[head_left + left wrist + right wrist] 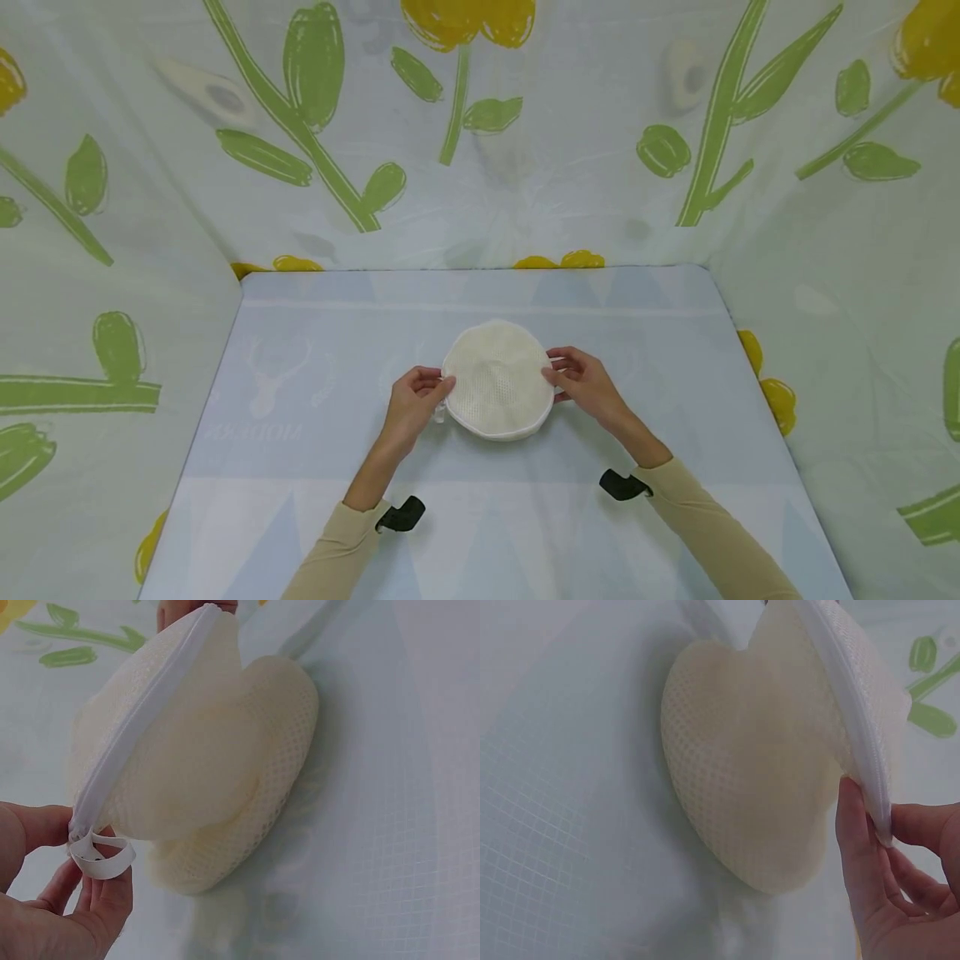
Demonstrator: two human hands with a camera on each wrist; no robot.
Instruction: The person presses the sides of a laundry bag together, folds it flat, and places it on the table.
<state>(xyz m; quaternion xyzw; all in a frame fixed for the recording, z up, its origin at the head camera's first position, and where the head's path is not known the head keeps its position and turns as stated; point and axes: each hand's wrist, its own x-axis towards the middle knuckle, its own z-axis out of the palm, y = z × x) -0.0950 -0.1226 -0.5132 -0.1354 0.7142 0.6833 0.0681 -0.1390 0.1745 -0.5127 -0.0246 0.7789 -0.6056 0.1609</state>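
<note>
A round, cream-white mesh laundry bag (pixel 497 379) with a white zipped rim is held level by both hands in the head view. My left hand (pixel 414 407) pinches its left edge between thumb and fingers, right beside a small white loop (pixel 105 864) on the rim. On the opposite side, my right hand (pixel 588 387) pinches the rim, thumb on top and fingers beneath. Both wrist views show the bag's soft, rounded lower part (pixel 727 787) sagging below the white zip band (pixel 146 712), close over the table.
The pale blue table (pixel 495 525) carries faint triangle patterns and a deer-head print at the left. White curtains (pixel 562 192) with green leaves and yellow flowers hang along the back and both sides. A black wrist camera (pixel 401 514) sits by each beige cuff.
</note>
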